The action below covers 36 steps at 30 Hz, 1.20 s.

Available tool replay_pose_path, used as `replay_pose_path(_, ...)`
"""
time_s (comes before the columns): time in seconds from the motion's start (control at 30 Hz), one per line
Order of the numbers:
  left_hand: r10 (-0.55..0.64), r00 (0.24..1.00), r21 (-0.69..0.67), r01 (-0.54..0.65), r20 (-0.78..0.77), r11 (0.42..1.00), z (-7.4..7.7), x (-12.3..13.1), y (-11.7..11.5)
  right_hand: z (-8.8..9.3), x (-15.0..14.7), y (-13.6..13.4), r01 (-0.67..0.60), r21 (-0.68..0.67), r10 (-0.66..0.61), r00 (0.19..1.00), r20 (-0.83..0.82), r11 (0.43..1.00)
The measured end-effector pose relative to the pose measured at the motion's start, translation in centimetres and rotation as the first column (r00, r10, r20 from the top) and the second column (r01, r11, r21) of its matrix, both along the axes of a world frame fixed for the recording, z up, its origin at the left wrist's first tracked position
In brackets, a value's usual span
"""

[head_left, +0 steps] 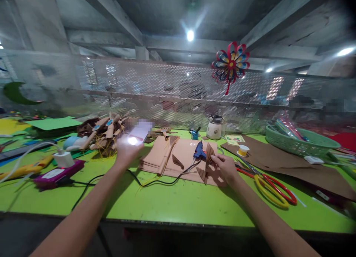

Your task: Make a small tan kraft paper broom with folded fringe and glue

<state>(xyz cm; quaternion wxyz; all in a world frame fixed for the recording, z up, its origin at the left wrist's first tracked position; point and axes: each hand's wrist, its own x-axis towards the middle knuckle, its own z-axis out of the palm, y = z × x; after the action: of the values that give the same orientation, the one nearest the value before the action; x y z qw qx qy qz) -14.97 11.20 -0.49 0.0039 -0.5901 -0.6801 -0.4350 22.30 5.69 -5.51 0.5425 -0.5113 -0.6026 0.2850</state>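
My left hand (pixel 126 151) is raised above the green table (pixel 178 201) and closed round a phone (pixel 138 134) with a bright, glaring screen. My right hand (pixel 226 167) pinches a folded, pleated brown paper piece (pixel 208 161) at the right edge of a stack of brown paper sheets (pixel 178 157). A rolled paper broom shape (pixel 167 153) lies on that stack. A blue glue gun (pixel 199 150) rests just behind my right hand, its black cord running left across the table.
Red and yellow scissors (pixel 274 188) lie right of my right hand. A green basket (pixel 294 140), a yellow tape roll (pixel 243 150), a white jar (pixel 215 128), a pile of paper rolls (pixel 104 133) and a purple box with a charger (pixel 59 172) stand around. Mesh fence behind.
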Motion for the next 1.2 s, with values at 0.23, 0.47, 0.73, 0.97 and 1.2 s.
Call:
replay_pose_path(0.23,0.126,0.991,0.451,-0.128,0.035,0.883,-1.6,7.0,-11.0,-0.5,0.2,0.0,0.065,-0.028,-0.065,0.998,0.022,0.997)
replay_pose_path(0.47,0.082,0.993,0.539,-0.115,0.085,0.834,-3.6,11.0,-13.3,-0.7,0.2,0.0,0.075,-0.07,-0.072,0.996,0.048,0.995)
replay_pose_path(0.73,-0.015,0.988,0.556,-0.072,0.151,0.828,-3.4,11.7,-13.8,-0.4,-0.1,-0.1,0.088,-0.04,-0.086,0.995,0.055,0.995)
replay_pose_path(0.97,-0.072,0.98,0.566,-0.047,0.186,0.823,-2.5,12.3,-15.8,-0.4,-0.1,-0.1,0.072,-0.06,-0.068,0.996,0.063,0.996)
replay_pose_path(1.2,-0.135,0.951,0.56,-0.046,0.277,0.827,-1.7,12.6,-16.3,-0.2,-0.3,-0.3,0.055,-0.067,-0.051,0.997,0.061,0.996)
